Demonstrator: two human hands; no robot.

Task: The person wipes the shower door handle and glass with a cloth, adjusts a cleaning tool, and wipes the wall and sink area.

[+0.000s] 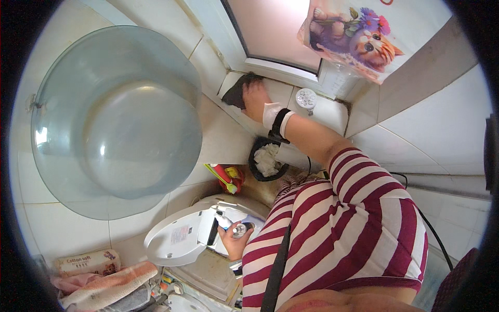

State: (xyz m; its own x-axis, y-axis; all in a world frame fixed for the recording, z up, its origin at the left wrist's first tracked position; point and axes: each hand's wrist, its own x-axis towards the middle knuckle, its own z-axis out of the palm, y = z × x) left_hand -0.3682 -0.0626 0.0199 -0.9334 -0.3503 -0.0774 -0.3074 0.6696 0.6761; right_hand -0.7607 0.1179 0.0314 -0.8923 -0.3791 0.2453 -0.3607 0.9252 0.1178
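Note:
My right hand (255, 101) is stretched up to the tiled sill below the window. Its fingers press on a dark grey cloth (235, 94) bunched in the sill's corner. A round white drain-like cap (306, 98) sits on the same sill, right of my wrist. Lower down, beside my striped shirt, my left hand (235, 244) is closed around small bottles. One is a white bottle (223, 220) with a narrow top; another has a clear, shiny cap (239, 230). Their lower parts are hidden by my fingers.
A large translucent basin (125, 130) hangs on the left wall. Under the sill stands a black-lined bin (267, 161) with crumpled paper. A white toilet lid (176, 236) stands raised near my left hand. Towels (109, 286) and a tissue pack (88, 262) lie lower left.

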